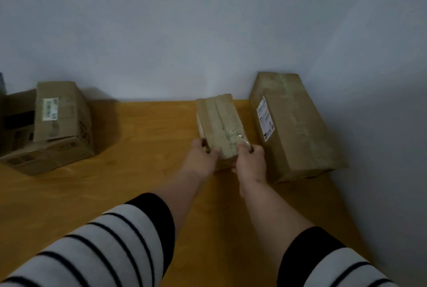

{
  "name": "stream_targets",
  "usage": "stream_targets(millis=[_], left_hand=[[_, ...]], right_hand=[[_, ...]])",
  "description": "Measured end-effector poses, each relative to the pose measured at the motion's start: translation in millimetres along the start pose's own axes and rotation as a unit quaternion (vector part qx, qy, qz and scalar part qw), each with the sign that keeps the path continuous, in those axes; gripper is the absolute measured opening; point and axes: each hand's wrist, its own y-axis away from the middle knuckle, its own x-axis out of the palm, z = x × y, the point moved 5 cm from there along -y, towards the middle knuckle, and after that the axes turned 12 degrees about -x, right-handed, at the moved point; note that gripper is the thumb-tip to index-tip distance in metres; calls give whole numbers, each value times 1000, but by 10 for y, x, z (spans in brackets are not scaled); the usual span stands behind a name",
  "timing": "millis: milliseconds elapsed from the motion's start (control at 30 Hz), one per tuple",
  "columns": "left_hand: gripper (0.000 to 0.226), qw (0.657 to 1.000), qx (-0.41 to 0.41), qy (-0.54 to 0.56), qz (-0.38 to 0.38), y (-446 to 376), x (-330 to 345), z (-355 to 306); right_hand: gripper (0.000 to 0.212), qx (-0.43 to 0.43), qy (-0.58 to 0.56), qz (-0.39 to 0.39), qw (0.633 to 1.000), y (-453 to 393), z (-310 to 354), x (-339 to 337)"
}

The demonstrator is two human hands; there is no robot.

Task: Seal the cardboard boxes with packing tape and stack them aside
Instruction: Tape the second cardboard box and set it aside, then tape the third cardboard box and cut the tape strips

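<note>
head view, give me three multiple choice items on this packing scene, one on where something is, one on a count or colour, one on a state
1. Where does the long box lie?
A. on the table's right side by the wall
B. on the floor
C. on top of the small box

2. How many white labels show on the boxes?
A. none
B. two
C. five

3. What is the state of the small box?
A. lying untouched
B. crushed flat
C. gripped by both hands

Answers:
1 A: it rests on the wooden table, right of the small box, its far end at the wall.
2 B: one label is on the long box, one on the open-flapped box at left.
3 C: the left hand and right hand hold its near end, fingers curled over the clear-taped top.
</note>
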Motion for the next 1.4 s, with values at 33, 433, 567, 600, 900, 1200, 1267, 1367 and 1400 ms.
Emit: stream_targets(millis=[33, 433, 567, 600, 900, 1200, 1267, 1367, 1400], left_hand=[[50, 1000, 8, -17, 6, -52, 91, -89], [65, 995, 11, -55, 85, -405, 643, -497], [65, 996, -1, -40, 86, -360, 581, -438], [65, 996, -8, -40, 73, -345, 522, -384], [64, 994, -59, -79, -44, -34, -672, 229], [59, 994, -51, -6, -95, 775, -2804, 1143], [57, 993, -51, -18, -102, 990, -3343, 1386], [55, 992, -52, -23, -114, 1329, -4135, 1742], [55, 991, -55, -20, -120, 1425, -4396, 1848]], right_hand=[[33, 2, -13, -9, 1000, -90, 13, -33], [86, 32, -31, -21, 999, -527, -62, -86], [87, 35, -17, 12, 999, -506, -92, -45], [84, 34, -14, 22, 999, -479, -102, -27], [61, 30, 80, 185, 979, 340, -46, 666], [51, -17, 146, 319, 936, 2050, 150, 2015], [50, -7, 150, 326, 933, 2487, 180, 2347], [49, -13, 165, 345, 924, 3091, 250, 2873], [47, -18, 166, 354, 920, 3286, 290, 3055]])
